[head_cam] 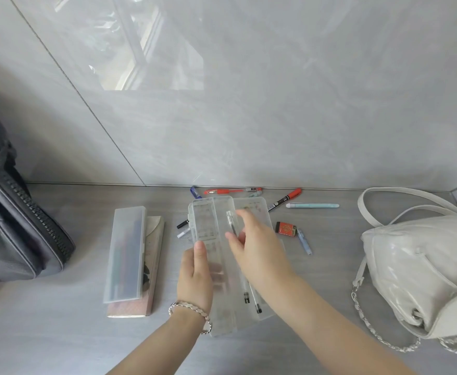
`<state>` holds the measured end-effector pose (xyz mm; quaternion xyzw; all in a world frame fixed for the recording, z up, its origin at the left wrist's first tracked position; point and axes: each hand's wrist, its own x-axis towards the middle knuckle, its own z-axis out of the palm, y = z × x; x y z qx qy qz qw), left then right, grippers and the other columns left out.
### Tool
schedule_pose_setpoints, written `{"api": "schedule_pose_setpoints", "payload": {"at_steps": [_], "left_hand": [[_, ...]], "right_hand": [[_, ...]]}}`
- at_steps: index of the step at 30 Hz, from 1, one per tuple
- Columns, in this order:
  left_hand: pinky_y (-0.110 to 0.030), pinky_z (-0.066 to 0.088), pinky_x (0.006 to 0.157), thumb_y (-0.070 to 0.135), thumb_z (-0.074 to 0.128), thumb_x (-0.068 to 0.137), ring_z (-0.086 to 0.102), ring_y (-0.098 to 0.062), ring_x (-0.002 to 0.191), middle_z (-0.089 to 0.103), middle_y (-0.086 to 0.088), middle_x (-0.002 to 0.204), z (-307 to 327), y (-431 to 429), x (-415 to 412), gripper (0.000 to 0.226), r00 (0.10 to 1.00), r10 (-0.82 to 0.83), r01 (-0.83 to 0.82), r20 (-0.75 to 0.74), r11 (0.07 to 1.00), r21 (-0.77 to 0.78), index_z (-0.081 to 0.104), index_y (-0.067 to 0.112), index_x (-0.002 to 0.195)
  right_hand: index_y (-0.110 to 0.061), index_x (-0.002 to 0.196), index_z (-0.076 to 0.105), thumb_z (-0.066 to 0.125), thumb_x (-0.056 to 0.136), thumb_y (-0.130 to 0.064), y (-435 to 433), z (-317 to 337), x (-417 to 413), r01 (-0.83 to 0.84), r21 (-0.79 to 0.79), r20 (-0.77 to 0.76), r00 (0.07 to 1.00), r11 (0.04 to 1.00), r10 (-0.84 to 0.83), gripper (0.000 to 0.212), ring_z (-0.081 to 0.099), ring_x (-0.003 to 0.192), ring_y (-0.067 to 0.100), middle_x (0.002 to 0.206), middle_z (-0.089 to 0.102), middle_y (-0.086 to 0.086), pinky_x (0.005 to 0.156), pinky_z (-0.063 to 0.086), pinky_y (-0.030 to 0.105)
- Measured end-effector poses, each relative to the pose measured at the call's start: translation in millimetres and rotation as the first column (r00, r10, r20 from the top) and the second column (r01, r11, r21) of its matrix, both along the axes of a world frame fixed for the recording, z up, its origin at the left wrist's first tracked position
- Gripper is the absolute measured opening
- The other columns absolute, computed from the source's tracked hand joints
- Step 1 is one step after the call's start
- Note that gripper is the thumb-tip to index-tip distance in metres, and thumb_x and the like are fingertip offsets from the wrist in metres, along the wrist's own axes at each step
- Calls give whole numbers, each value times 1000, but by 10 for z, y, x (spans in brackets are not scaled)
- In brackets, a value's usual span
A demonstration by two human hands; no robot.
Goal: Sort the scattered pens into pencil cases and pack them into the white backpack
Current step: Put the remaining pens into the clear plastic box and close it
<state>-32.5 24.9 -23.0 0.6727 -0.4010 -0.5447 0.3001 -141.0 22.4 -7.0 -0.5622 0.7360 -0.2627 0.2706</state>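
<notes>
Head view: left fingers (200,254) grip the clear pencil case (208,220), right fingers (245,216) pinch a black pen (230,222) over it.

Left hand (194,277), right hand (257,250) close together, fingers curled.

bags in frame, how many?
2. A dark grey bag lies at the left edge, partly cut off by the frame. The white backpack lies on the right, its chain strap trailing in front. Nothing suggests a hidden third.
</notes>
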Motion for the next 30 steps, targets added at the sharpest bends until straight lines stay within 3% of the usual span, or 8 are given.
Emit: {"api": "schedule_pose_setpoints", "payload": {"at_steps": [4,9,12,15,21,25,27,30], "left_hand": [[-41,51,71,42,29,95,65,-25,61,65,-8,68,22,3,2,34,1000,-17,17,4,1000,-14,51,21,81],[-42,51,68,43,29,95,64,-28,59,64,-9,65,20,-7,28,35,1000,-30,30,-2,1000,-4,54,20,83],[-40,51,65,43,30,95,65,-28,59,64,-10,66,26,-13,47,38,1000,-26,26,-3,1000,13,55,18,84],[-44,52,68,41,31,96,64,-31,63,64,-11,65,22,-27,61,37,1000,-24,25,16,1000,-2,56,18,80],[-41,52,65,41,32,95,64,-31,63,65,-11,66,-11,-45,59,36,998,-51,52,32,999,-17,57,18,83],[-42,53,66,45,30,95,66,-33,67,66,-14,71,-69,-168,58,42,1000,-7,6,25,998,67,59,18,83],[-43,53,72,47,31,94,66,-35,74,67,-17,78,-87,-260,59,41,999,-2,-2,41,996,92,57,18,81],[-40,53,67,47,32,94,63,-30,72,66,-16,78,-79,-370,49,40,999,1,-5,44,995,98,56,15,93]], "right_hand": [[-20,136,37,50,92,-24,-67,0,-39,-39,-7,-14,999,999,38,45,52,87,15,104,59,6,71,36,23],[-22,135,41,50,91,-34,-117,-74,-97,-141,-15,-241,961,990,133,47,46,110,20,116,44,6,81,43,30],[-15,108,63,63,82,-31,-98,-192,-104,-170,-143,-292,948,975,122,30,56,99,26,106,53,10,72,47,30],[-11,88,64,71,75,-28,-52,-307,-81,-170,-193,-308,946,966,105,22,62,88,28,98,59,10,66,51,30],[-11,86,65,43,83,-36,-19,-389,-76,-145,-229,-346,936,963,59,34,63,89,24,99,61,9,70,54,28],[-10,107,67,44,89,-20,-46,-507,-260,-212,-360,-200,969,908,147,30,62,92,22,108,63,10,81,51,29],[-8,107,67,48,84,-3,-161,-619,-531,-129,-359,-157,985,924,76,30,60,95,24,108,63,11,86,46,28],[-3,107,65,44,78,14,-414,-802,-1076,135,-147,-197,967,980,-163,39,55,106,32,112,62,13,90,42,34]]}}
